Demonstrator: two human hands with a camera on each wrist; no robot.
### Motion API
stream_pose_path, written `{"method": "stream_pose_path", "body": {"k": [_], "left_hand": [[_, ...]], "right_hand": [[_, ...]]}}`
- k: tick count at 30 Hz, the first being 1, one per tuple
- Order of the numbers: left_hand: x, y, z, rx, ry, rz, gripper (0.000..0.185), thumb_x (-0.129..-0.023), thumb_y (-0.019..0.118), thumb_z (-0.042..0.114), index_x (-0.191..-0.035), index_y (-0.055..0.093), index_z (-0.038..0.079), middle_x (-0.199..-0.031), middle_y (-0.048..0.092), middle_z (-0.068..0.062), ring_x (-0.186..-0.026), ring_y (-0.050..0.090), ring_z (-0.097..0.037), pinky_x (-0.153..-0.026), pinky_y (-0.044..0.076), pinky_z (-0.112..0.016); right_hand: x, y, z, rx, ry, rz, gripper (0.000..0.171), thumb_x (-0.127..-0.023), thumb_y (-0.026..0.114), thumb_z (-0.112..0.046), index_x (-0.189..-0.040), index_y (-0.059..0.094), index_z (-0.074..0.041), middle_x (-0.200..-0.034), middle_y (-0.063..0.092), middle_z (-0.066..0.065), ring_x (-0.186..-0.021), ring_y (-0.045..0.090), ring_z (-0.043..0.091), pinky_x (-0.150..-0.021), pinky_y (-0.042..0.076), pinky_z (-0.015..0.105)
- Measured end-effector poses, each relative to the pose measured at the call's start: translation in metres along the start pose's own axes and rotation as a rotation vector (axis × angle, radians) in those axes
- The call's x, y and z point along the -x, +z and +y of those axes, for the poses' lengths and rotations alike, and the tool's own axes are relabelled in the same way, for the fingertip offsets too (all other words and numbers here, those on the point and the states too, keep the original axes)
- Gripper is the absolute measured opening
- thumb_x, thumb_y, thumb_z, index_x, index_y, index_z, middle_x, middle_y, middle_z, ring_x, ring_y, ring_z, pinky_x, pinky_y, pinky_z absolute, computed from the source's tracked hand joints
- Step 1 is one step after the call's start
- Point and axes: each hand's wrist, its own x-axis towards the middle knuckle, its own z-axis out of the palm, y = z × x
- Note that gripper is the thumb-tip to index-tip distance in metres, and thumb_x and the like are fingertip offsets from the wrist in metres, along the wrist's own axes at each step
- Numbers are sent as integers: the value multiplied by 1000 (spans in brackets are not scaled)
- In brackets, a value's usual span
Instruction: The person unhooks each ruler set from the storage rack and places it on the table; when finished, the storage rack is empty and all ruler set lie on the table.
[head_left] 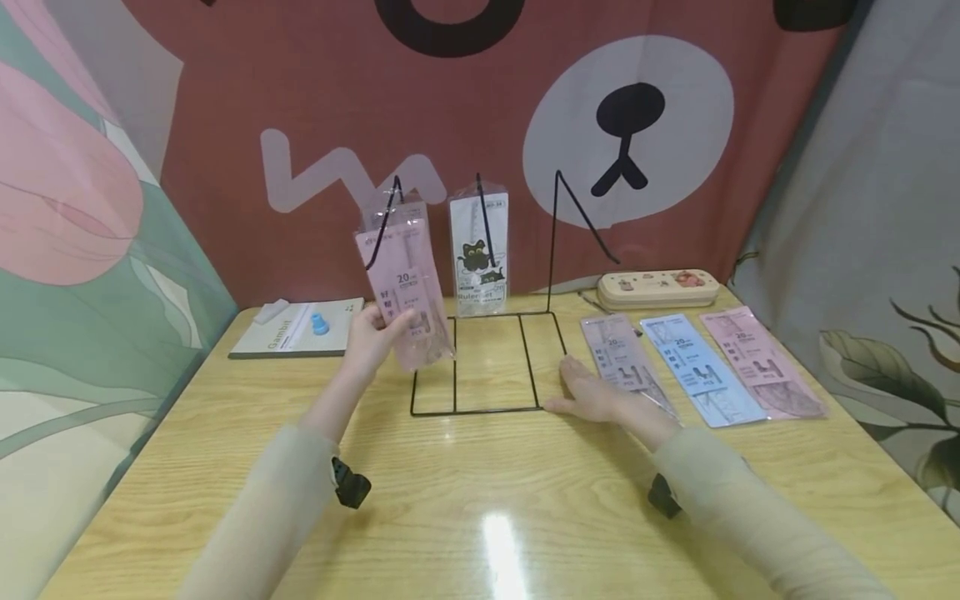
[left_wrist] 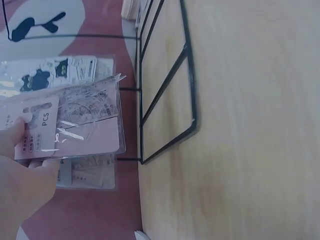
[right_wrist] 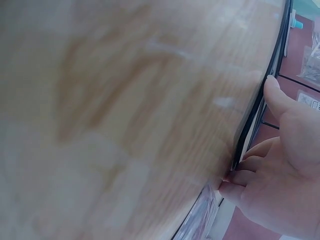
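Observation:
My left hand pinches the lower part of a pink ruler set packet, thumb on the front and fingers behind. Its upper left edge overlaps the left arm of a black wire display rack. Behind it, another clear packet hangs on that same arm. A white ruler set packet with black cats hangs on the middle arm; the right arm is bare. My right hand holds the rack's front right corner, thumb at the front bar and fingers at the side bar.
Purple, blue and pink ruler packets lie at the right, the purple one beside my right hand. A pencil case sits behind them. At the back left, a notebook carries a small blue object. A curtain hangs behind.

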Motion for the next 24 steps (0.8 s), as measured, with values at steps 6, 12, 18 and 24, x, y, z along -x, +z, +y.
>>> {"method": "stream_pose_path", "body": {"k": [6, 12, 18, 24], "left_hand": [[27, -4, -1, -5, 1, -29, 39, -88, 66, 28, -115, 61, 0, -109, 69, -15, -88, 69, -10, -86, 55, -27], [61, -12, -3, 53, 96, -46, 33, -86, 69, 17, -107, 63, -9, -85, 75, 4, -74, 69, -5, -70, 57, -22], [89, -29, -2, 23, 168, -76, 28, -86, 68, 13, -105, 65, -8, -83, 71, 21, -78, 69, -4, -70, 57, -21], [99, -60, -1, 43, 184, 4, 14, -85, 68, 7, -94, 72, 18, -82, 72, 20, -76, 69, -1, -67, 55, -17]], "right_hand": [[-1, -1, -2, 12, 1, 3, 89, -94, 52, -44, -144, 9, 15, -153, 3, 31, -143, 5, 43, -119, 8, 51], [-1, -1, 0, 15, 0, 4, 88, -94, 52, -44, -144, 9, 15, -153, 3, 31, -144, 5, 43, -119, 8, 51], [-1, 1, 2, 11, -2, 1, 89, -94, 52, -44, -144, 8, 15, -153, 3, 31, -144, 5, 42, -119, 7, 50], [-2, 1, 3, 8, -9, 5, 90, -94, 53, -44, -144, 8, 15, -153, 3, 31, -143, 4, 43, -119, 7, 51]]}}
